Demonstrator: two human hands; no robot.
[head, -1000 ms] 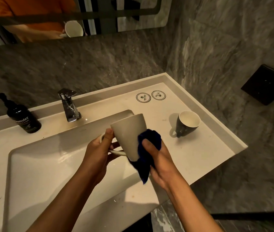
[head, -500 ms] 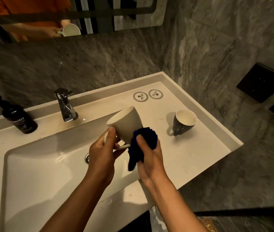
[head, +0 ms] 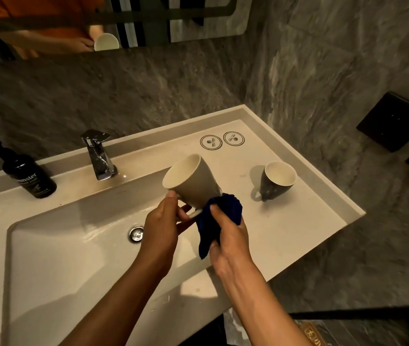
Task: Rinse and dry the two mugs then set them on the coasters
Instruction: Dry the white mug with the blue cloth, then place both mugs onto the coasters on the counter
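A cream mug (head: 193, 182) is held over the right end of the basin, tilted with its mouth facing up and to the left. My left hand (head: 163, 224) grips its handle. My right hand (head: 228, 236) presses a dark blue cloth (head: 219, 218) against the mug's base. A dark grey mug with a white inside (head: 274, 179) stands upright on the counter to the right, handle toward me. Two round white coasters (head: 210, 141) (head: 233, 138) lie side by side at the back of the counter, both bare.
A chrome faucet (head: 97, 156) stands behind the white basin (head: 56, 245), whose drain (head: 136, 234) shows at its centre. A black pump bottle (head: 24, 173) sits at the back left. The grey stone wall meets the counter's raised rim (head: 308, 166) on the right.
The cream mug has tipped from nearly upside down to mouth facing up-left. The cloth has slid from its side to its base. The view has shifted slightly.
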